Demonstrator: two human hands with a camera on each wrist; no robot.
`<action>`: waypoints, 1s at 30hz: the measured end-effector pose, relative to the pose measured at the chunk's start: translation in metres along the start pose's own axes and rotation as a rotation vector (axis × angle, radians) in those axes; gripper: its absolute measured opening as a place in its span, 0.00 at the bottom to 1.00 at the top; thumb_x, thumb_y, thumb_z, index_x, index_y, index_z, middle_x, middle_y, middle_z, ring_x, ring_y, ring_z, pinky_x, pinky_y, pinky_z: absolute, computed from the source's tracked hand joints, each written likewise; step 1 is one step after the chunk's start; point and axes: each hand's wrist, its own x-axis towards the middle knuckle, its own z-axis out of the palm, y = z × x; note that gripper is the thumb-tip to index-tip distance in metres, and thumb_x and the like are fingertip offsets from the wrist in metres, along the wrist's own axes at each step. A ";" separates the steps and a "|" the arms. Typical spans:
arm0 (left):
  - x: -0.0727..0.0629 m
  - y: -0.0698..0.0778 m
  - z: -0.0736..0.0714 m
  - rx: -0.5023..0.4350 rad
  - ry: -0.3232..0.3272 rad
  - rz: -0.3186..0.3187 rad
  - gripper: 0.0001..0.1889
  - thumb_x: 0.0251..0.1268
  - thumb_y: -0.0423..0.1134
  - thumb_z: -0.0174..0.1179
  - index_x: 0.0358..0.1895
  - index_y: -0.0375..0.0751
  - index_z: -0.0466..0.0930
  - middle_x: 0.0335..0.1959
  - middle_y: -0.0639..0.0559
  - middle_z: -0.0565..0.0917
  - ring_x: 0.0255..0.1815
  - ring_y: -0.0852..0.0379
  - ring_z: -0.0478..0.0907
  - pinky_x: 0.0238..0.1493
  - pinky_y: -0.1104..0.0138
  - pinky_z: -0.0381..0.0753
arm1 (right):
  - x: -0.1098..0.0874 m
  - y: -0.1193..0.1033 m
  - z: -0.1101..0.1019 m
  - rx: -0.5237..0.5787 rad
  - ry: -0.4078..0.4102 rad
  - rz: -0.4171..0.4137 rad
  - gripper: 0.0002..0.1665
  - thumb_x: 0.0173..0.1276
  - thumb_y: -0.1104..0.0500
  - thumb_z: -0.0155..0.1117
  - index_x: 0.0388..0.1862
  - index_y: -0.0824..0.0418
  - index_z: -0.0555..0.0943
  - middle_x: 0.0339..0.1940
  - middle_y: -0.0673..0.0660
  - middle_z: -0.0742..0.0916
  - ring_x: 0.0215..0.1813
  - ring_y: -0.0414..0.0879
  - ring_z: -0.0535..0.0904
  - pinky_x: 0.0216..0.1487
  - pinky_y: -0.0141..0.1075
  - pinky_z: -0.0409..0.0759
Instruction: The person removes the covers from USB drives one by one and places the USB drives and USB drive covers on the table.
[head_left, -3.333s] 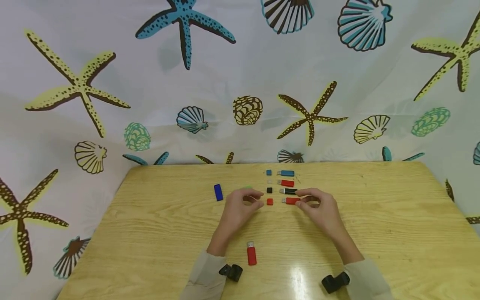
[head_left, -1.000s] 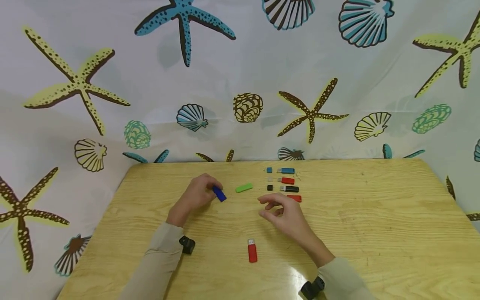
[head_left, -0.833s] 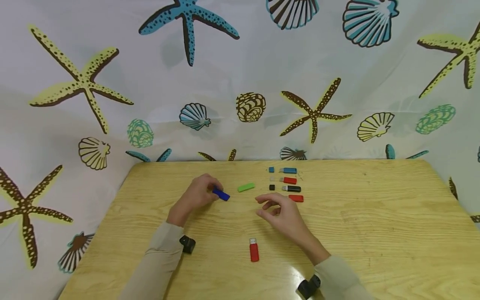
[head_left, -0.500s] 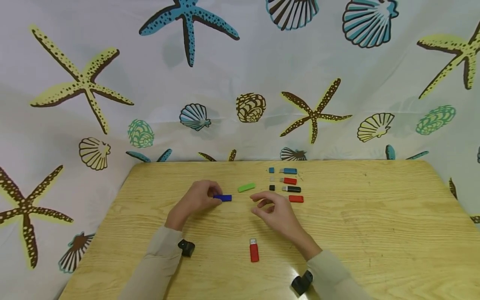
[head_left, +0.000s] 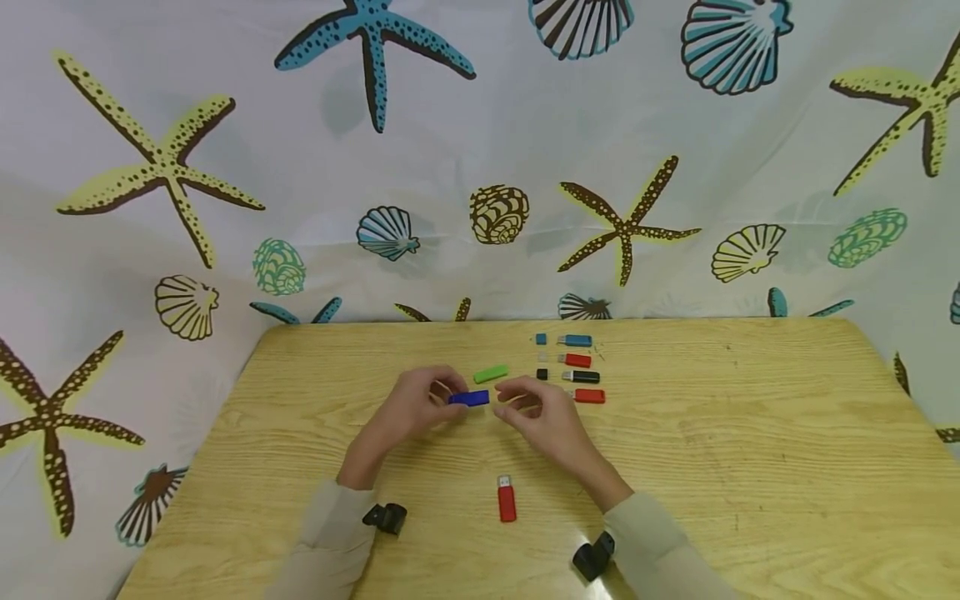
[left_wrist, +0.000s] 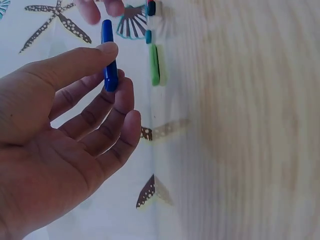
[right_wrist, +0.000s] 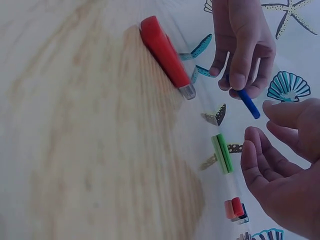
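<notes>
My left hand (head_left: 411,410) pinches a blue USB flash drive (head_left: 471,398) between thumb and fingers, its free end pointing right. The left wrist view shows the thumb pressed on the blue flash drive (left_wrist: 107,35). Just right of that end, my right hand (head_left: 549,423) has its thumb and fingers apart with nothing between them. In the right wrist view, a small gap separates the right hand (right_wrist: 290,150) from the drive. A green flash drive (head_left: 491,373) lies behind the two hands. Closer to me, a red flash drive (head_left: 507,502) lies uncapped, its metal plug pointing away.
Beyond the right hand lie a blue drive (head_left: 577,341), a red drive (head_left: 577,360), a black drive (head_left: 582,377) and another red drive (head_left: 589,396). A blue cap (head_left: 541,339) and a black cap (head_left: 542,374) sit left of them. A patterned cloth (head_left: 450,150) hangs behind the table.
My left hand went left from the caps, took the blue flash drive off the table, turned it level and brought it right. My right hand left the near red drive and moved left towards it.
</notes>
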 end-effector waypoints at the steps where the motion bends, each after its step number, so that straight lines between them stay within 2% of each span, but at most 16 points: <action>1: -0.001 0.002 0.002 -0.013 0.004 0.012 0.08 0.63 0.29 0.72 0.43 0.39 0.86 0.40 0.49 0.86 0.41 0.53 0.83 0.46 0.58 0.85 | 0.000 0.000 0.000 0.001 0.000 0.005 0.16 0.72 0.61 0.70 0.57 0.62 0.85 0.47 0.55 0.89 0.47 0.49 0.86 0.51 0.41 0.85; 6: -0.007 0.009 0.014 -0.058 0.023 0.054 0.07 0.64 0.30 0.71 0.43 0.40 0.85 0.40 0.50 0.86 0.40 0.54 0.85 0.43 0.61 0.86 | 0.000 0.000 0.001 0.036 -0.001 0.006 0.14 0.71 0.62 0.70 0.55 0.62 0.86 0.44 0.56 0.89 0.46 0.49 0.86 0.49 0.37 0.85; 13: -0.012 0.016 0.022 -0.094 0.034 0.057 0.07 0.66 0.31 0.70 0.44 0.40 0.85 0.41 0.49 0.86 0.41 0.52 0.85 0.42 0.62 0.86 | -0.003 0.003 -0.001 0.085 -0.010 -0.025 0.14 0.72 0.64 0.70 0.53 0.68 0.86 0.44 0.61 0.89 0.45 0.54 0.87 0.48 0.37 0.85; 20: -0.011 0.017 0.029 -0.190 0.019 0.077 0.08 0.70 0.33 0.68 0.48 0.36 0.86 0.43 0.46 0.88 0.43 0.52 0.85 0.45 0.61 0.86 | -0.006 -0.001 -0.006 0.074 0.014 -0.020 0.14 0.74 0.64 0.67 0.56 0.64 0.86 0.47 0.57 0.89 0.47 0.51 0.87 0.47 0.35 0.85; 25: -0.011 0.017 0.037 -0.234 0.027 0.047 0.08 0.72 0.34 0.66 0.47 0.35 0.87 0.41 0.47 0.88 0.40 0.54 0.84 0.41 0.65 0.84 | -0.009 -0.001 -0.009 0.102 0.036 -0.013 0.14 0.72 0.65 0.68 0.55 0.66 0.85 0.46 0.59 0.89 0.49 0.52 0.86 0.49 0.35 0.85; 30: -0.012 0.023 0.040 -0.300 0.036 0.024 0.08 0.75 0.35 0.63 0.48 0.34 0.86 0.41 0.45 0.88 0.37 0.53 0.84 0.40 0.58 0.86 | -0.009 -0.004 -0.015 0.153 0.048 -0.012 0.10 0.71 0.64 0.70 0.49 0.65 0.85 0.44 0.60 0.89 0.47 0.52 0.86 0.49 0.35 0.85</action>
